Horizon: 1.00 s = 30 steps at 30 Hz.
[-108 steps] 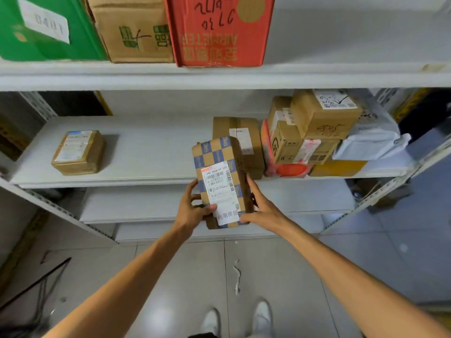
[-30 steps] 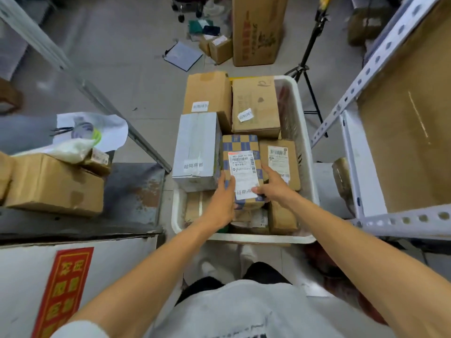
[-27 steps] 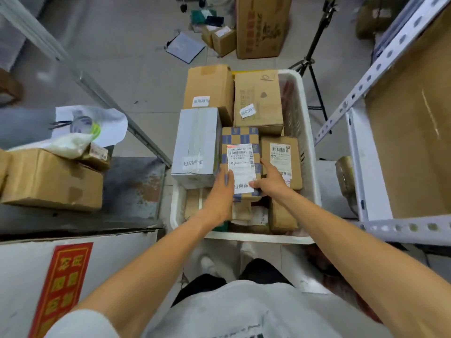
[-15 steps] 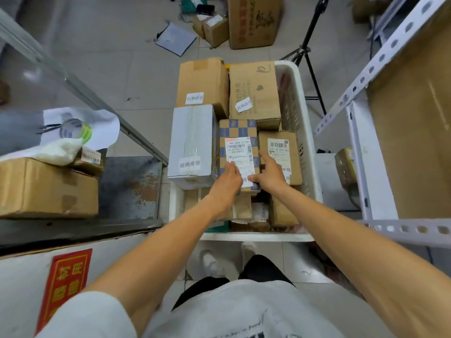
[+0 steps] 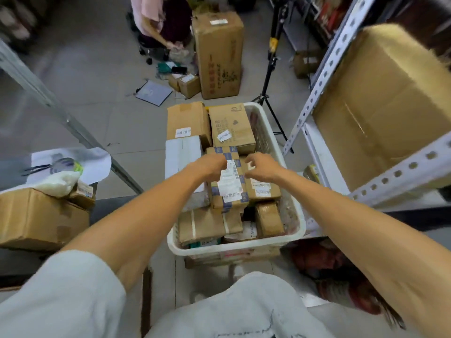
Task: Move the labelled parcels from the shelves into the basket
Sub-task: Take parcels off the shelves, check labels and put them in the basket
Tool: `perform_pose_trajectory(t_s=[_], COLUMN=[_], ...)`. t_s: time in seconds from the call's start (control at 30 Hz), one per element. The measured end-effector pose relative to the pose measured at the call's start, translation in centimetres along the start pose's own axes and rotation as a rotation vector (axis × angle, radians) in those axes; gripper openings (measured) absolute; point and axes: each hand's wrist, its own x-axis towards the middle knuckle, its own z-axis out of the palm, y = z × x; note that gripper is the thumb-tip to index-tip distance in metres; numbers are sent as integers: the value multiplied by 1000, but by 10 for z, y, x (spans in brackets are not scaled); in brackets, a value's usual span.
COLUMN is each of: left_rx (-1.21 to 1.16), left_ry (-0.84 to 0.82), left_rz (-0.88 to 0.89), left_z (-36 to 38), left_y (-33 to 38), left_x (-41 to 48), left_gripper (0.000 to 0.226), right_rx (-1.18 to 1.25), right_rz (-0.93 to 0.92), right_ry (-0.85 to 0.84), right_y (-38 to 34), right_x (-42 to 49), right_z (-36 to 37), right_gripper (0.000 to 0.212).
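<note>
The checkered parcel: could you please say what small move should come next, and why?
Probably draw both hands clear: the checkered parcel already lies on other boxes inside the basket, and the left hand and right hand hover over it, fingers loosely curled, apparently gripping nothing.

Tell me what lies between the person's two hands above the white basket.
The blue-and-tan chequered cardboard parcel lies in the white plastic basket, between the left hand and the right hand. The head view shows this.
</note>
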Motion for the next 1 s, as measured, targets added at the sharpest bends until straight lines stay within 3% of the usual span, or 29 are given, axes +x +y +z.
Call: perform_pose_trajectory(t_s=[0.13, 0.27, 0.43, 0.73, 1.0], left_rx=[57, 3, -115, -195, -397], left_ry=[20, 75, 182, 322, 510], left_rz=[-6, -67, -179, -556, -973], left_z=[-32, -59, -88, -100, -42], left_y=[-1, -8, -30, -71, -59], left_x=[-22, -48, -84, -178, -316], left_gripper=[18, 28, 45, 52, 36], right_rx=[-110, -205, -299, -490, -723], right_rz=[-72, -186, -329, -665, -1082], right_ry=[32, 32, 19, -83, -212], right_y=[-32, -71, -118, -205, -289], right_x=[-14, -27, -28, -27, -72], right_z=[-29, -54, -71, -66, 3], right_gripper=[23, 57, 59, 63, 61])
